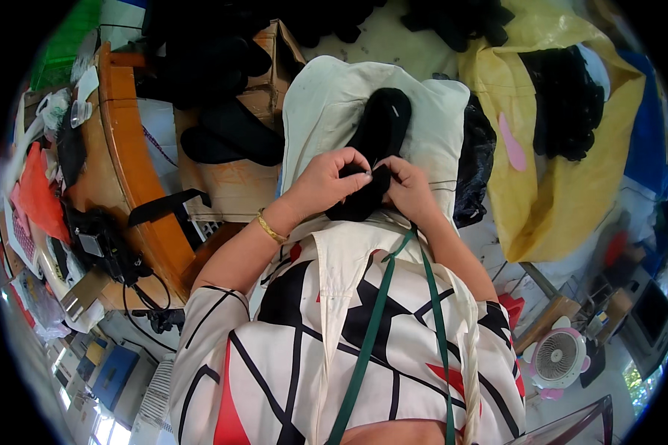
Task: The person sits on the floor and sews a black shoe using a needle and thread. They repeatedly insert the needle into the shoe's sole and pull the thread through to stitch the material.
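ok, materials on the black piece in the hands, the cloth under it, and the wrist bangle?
Black piece: looks like soft matte knit or felt, no shine, sags at the fingers. Cloth: off-white woven fabric, matte, creased. Bangle: probably metal, gold-coloured and glinting; could be plated.

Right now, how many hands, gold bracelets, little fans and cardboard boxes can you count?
Hands: 2, left hand and right hand, both pinching the black fabric piece on the white cloth-covered lap
Thin gold bracelet: 1, on the left wrist
Small round white-and-pink fan: 1
Brown cardboard box: 1
Total: 5
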Demonstrator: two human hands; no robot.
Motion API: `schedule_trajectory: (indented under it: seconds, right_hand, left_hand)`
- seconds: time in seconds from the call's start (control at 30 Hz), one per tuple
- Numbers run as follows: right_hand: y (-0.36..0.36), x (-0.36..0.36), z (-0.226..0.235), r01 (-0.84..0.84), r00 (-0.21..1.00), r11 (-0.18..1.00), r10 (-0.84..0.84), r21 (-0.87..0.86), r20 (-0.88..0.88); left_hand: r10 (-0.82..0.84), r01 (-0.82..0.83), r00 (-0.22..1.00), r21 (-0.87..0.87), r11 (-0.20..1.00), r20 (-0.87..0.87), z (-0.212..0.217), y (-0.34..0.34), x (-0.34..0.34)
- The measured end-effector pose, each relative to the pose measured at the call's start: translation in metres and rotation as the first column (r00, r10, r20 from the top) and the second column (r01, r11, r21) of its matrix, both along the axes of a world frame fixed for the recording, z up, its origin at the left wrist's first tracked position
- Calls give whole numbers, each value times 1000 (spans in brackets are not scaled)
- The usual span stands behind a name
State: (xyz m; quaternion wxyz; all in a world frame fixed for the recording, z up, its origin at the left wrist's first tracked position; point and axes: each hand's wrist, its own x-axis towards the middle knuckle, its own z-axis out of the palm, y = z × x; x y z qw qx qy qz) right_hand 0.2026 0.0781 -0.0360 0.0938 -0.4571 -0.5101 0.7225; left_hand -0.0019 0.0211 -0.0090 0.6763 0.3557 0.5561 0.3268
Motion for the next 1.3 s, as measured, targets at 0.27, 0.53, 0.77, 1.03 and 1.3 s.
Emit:
schedule_trajectory:
  seconds: [0.27, 0.53, 0.77, 1.03, 1.3]
  right_hand:
    - [10, 3, 25, -96, 994, 917, 107, 388, -7]
    - [-5, -1, 12, -43, 993, 580, 114, 813, -29]
    - [24, 3, 49, 406, 910, 802, -312, 439, -272]
    - [56, 95, 102, 548, 659, 814, -561, -192, -500]
    - [126, 403, 122, 932, 164, 341, -697, -121, -698]
  left_hand:
    - [-24, 53, 981, 145, 988, -194, -18, -12, 6]
    - [14, 76, 959, 302, 950, -283, -18, -15, 15]
    - [-48, 163, 895, 225, 961, -443, -6, -16, 18]
    - [19, 403, 770, 510, 760, -637, -1, -29, 22]
    - [93, 386, 790, 610, 692, -605, -5, -29, 22]
